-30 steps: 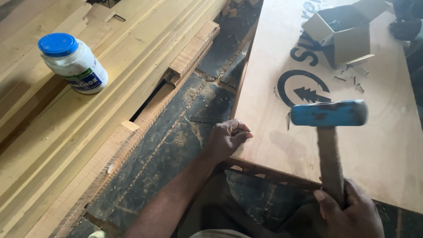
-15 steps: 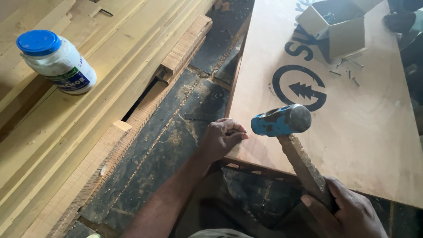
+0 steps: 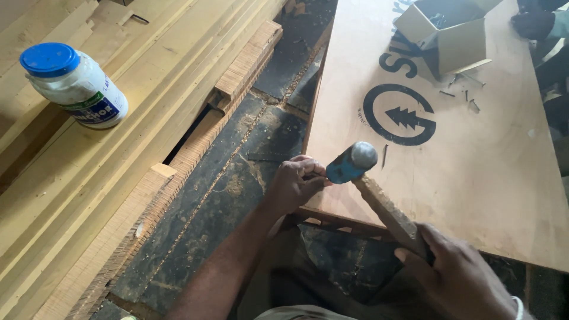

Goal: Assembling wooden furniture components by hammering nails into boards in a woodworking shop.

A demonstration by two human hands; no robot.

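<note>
Head view: right hand [image 3: 462, 278] grips the wooden handle of the blue-headed hammer [image 3: 352, 163], its head down at the near edge of the plywood sheet [image 3: 474, 172]; left hand [image 3: 294, 184] is pinched closed there, the nail itself too small to see. Nailing looks mid-way: loose nails [image 3: 465, 95] lie by the open cardboard box [image 3: 447, 32], glue jar [image 3: 74, 83] capped on the planks [image 3: 77, 195].

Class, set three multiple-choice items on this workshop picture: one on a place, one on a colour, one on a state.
1. Where does the white plastic jar lie?
A. on the stacked timber planks
B. on the plywood sheet
C. in the open cardboard box

2. What colour is the jar's lid?
A. red
B. blue
C. yellow

3. What is the right hand doing?
A. hanging empty
B. pressing the plywood
C. gripping the wooden handle of the blue-headed hammer

Answers: A, it rests on its side on the planks; B, the cap is blue; C, fingers wrap the handle.
</note>
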